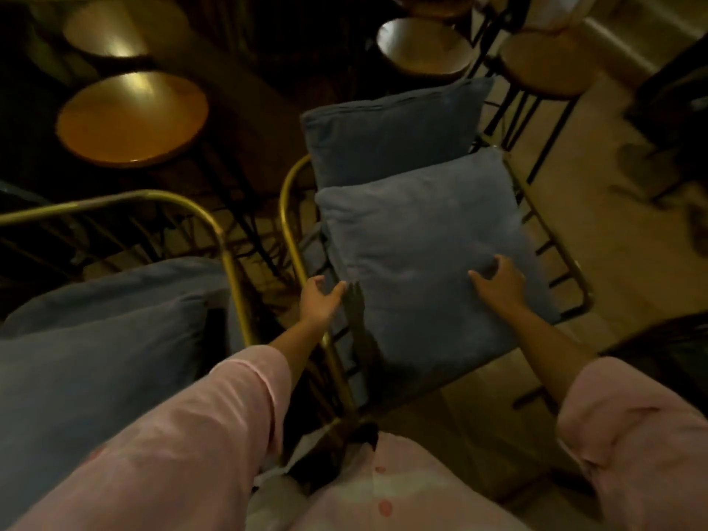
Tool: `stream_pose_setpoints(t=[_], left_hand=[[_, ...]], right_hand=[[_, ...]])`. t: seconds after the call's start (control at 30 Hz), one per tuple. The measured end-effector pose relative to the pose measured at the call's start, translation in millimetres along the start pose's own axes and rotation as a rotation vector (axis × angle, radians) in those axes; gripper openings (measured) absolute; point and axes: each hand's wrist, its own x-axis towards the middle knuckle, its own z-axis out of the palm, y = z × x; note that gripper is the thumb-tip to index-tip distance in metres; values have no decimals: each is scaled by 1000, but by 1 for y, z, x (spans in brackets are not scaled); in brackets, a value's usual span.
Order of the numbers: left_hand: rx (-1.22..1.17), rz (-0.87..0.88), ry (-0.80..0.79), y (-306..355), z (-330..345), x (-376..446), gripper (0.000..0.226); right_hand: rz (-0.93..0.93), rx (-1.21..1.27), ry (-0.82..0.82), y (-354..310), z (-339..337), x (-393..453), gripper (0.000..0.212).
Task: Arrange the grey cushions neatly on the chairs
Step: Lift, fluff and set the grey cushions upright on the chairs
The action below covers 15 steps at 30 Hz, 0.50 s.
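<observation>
Velvet-soft grey-blue fabric covers the near cushion (pixel 429 262), a plump square lying flat on the seat of a brass-tube chair (pixel 291 208) with dark slatted sides. A second cushion (pixel 390 136) of the same cloth stands behind it, propped upright at the far end of the seat, its lower edge hidden behind the flat one. The right hand (pixel 498 281) rests palm-down on the flat cushion, fingers spread and slightly curled, pressing a shallow dimple into the stuffing; it grips nothing. The left hand (pixel 320 300) hovers at the cushion's left edge beside the brass rail, open, thumb apart from the fingers, fingertips just touching the fabric. Both forearms reach out from rolled pink sleeves (pixel 214 423). To the left a neighbouring chair (pixel 161 201) with the same curved brass frame holds more grey cushions (pixel 95 339), bulky and creased. Beyond, in dim light, round wooden stools (pixel 130 116) with glossy tops stand on thin black legs over a pale tiled floor (pixel 620 239).
</observation>
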Motion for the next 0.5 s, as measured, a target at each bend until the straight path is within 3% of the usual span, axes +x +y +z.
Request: stream_pose_setpoints(t=[0.1,0.13,0.2,0.23,0.33,0.5], left_hand=[[-128,4,-34,29,50,-4,63],[-150,-9,-46,35,59,-2,78],[-168,-30,-37,42,81,11,120],[-179,-61,-27,42,91,19,130],[-211,-176,21,47,108,32,121],[-253,-279,52,37,120,51,105]], right_hand=[[76,100,-65,57,-16,51,77],[72,141,-75,70,-18,64,75],[81,243,-94,61,-37,68,94],[79,290,-104,45,-50,64,99],[190,340,-122,30,-68,78,87],[277,536,-159,42,-60,113,90]])
